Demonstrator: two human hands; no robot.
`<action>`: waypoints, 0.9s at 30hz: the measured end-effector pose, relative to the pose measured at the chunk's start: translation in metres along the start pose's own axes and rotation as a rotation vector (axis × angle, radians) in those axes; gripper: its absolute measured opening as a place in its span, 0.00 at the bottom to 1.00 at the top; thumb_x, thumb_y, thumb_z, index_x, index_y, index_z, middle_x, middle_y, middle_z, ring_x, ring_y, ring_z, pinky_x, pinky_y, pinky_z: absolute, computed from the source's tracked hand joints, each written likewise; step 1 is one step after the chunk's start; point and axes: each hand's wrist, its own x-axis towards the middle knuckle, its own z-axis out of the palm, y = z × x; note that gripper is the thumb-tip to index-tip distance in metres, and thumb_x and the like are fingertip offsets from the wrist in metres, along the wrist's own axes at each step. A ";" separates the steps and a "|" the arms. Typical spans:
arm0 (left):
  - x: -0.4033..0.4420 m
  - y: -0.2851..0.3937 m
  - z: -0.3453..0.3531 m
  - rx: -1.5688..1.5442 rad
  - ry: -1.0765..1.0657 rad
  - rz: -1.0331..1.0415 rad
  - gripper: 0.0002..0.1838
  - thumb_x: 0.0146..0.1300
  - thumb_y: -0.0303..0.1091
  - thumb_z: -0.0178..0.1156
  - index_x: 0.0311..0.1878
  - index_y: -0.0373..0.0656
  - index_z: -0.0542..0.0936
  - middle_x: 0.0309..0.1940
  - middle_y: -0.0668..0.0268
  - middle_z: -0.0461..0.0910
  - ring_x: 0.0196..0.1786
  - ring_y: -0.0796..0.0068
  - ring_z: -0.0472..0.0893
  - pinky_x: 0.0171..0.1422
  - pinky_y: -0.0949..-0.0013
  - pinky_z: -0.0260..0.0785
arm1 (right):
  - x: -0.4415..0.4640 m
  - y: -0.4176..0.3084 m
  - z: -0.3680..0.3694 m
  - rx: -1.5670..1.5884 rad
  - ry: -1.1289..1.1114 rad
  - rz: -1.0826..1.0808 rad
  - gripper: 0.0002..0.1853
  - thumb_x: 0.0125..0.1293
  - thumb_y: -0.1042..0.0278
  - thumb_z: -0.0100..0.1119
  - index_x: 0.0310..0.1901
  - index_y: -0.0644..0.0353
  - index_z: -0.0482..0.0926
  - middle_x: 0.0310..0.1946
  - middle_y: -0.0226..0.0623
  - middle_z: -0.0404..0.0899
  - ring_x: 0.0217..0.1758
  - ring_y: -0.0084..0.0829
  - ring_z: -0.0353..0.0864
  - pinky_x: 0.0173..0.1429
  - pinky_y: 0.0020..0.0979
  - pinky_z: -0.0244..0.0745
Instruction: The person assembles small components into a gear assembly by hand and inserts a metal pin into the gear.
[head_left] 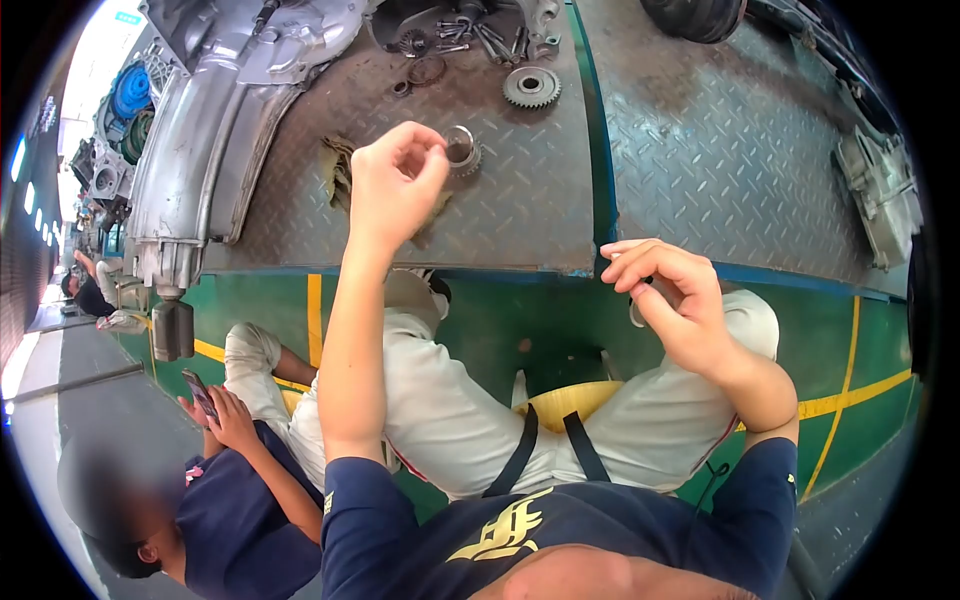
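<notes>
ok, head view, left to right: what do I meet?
Blue disc → long casing → left hand → toothed ring → big gear → right hand → grey housing.

Left hand (398,182) raised, right hand (675,300) lower, both half-curled

1. A left plate (510,215) and a right plate (720,200), both patterned metal, are forming the benchtop.
2. A long metal housing (205,150) is resting along the left side.
3. A toothed gear (532,98) is lying flat near the seam.
4. A smaller toothed part (470,166), partly hidden, is lying nearer the front edge.
5. A crumpled cloth (338,168) is lying right of the housing.
6. A metal casing (880,195) is occupying the far right.
</notes>
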 end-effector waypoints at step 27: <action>-0.006 -0.004 -0.011 0.104 -0.052 0.059 0.04 0.62 0.26 0.70 0.36 0.36 0.85 0.23 0.75 0.82 0.26 0.92 0.74 0.31 0.82 0.66 | 0.001 0.002 -0.002 0.054 0.002 0.038 0.08 0.62 0.84 0.52 0.39 0.68 0.81 0.42 0.42 0.86 0.61 0.42 0.82 0.70 0.42 0.72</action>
